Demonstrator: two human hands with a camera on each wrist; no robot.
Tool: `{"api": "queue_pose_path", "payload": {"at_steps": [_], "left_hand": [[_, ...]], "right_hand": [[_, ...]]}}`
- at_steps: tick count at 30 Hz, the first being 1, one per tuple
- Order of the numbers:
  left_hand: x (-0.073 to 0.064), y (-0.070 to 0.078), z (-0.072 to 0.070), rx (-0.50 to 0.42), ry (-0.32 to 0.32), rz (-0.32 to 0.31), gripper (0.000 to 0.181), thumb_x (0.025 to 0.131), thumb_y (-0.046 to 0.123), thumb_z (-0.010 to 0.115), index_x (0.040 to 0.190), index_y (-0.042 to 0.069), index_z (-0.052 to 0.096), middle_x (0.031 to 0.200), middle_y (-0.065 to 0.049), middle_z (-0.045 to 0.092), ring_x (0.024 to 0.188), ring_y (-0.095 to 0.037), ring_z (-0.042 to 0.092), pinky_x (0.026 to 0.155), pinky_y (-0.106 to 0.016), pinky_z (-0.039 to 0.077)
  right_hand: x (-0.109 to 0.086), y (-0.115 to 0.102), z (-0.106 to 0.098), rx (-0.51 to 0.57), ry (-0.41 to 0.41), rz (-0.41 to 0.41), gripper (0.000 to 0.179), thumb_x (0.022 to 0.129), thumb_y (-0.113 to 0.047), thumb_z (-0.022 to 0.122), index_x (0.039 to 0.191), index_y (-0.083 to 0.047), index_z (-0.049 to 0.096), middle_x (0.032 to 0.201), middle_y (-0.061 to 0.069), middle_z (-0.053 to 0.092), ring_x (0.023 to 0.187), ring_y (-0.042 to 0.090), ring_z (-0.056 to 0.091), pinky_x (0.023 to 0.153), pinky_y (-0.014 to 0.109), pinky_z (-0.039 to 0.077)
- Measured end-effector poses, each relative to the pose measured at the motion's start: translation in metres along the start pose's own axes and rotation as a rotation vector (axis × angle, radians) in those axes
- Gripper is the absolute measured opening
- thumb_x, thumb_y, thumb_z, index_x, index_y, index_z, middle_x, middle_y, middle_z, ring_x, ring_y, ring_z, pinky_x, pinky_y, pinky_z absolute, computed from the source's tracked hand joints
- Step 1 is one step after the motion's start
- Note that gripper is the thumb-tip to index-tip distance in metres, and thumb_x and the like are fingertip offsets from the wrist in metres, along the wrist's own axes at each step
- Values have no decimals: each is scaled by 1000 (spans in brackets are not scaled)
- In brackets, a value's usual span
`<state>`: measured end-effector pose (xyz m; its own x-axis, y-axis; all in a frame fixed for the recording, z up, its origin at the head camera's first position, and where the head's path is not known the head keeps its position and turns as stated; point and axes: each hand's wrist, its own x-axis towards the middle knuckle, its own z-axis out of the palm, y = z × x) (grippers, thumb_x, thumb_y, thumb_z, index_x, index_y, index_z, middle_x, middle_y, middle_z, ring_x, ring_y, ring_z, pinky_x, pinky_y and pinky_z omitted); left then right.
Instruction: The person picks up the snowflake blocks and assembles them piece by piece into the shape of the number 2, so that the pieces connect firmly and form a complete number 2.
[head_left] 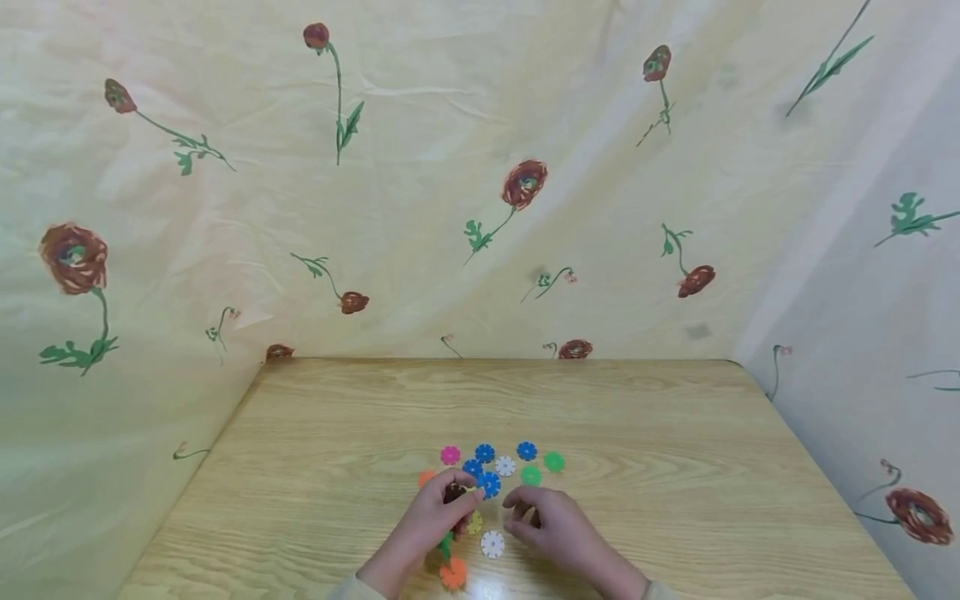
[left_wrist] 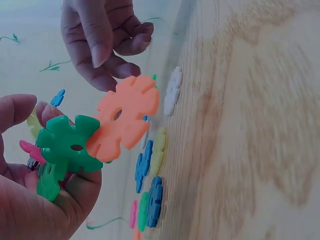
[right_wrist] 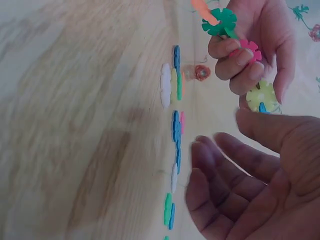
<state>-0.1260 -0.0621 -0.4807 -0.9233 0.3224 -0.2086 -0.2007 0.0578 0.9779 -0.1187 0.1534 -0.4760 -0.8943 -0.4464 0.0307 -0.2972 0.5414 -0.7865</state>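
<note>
My left hand (head_left: 435, 515) holds a chain of interlocked plastic flower discs, notched round their rims. At one end of it an orange disc (left_wrist: 125, 117) is slotted into a green disc (left_wrist: 72, 145). A pink disc (right_wrist: 249, 51) shows against the fingers, and a yellow disc (right_wrist: 261, 95) with a bit of blue sits near the thumb tip. The palm and fingers hide the middle of the chain. To the right, my right hand (head_left: 555, 527) hovers over the table with its fingers loosely bent and nothing in them. A white disc (head_left: 492, 544) lies between the hands.
Loose discs lie flat on the wooden table (head_left: 300, 467) beyond the hands: several blue discs (head_left: 527, 451), green discs (head_left: 554, 462), a pink disc (head_left: 450, 455) and another white disc (head_left: 505, 466). A flower-printed cloth (head_left: 420, 208) hangs behind the table and along both sides.
</note>
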Motion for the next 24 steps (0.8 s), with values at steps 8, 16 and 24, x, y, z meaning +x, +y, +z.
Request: {"api": "queue_pose_path", "payload": {"at_steps": [8,16,24], "left_hand": [[-1,3,-2,-15,1,8,45,93,34,67,121,0,53,70,-1,53,57,-11,47,53,-23,44],[-1,5,-2,-25,-11,13,44,95,38,63,119,2,55,75,-1,53,60,-12,47,53,-23,44],[-2,6,-2,-92,-32,3,50,101,49,46,111,-1,52,71,0,51,59,-10,45,55,-24,42]], "right_hand": [[0,-2,7,-145,-143,-38,33,84,-19,77,114,-11,68,89,-8,59,67,0,49,61,21,45],[-1,-2,11,-327,-234,-123,31,86,-22,76,116,-21,70,85,-12,48,62,0,41,56,19,38],[-2,-2,16,-392,-209,-88,24,79,-14,81,94,-22,63,84,-13,45,67,2,42,61,20,40]]}}
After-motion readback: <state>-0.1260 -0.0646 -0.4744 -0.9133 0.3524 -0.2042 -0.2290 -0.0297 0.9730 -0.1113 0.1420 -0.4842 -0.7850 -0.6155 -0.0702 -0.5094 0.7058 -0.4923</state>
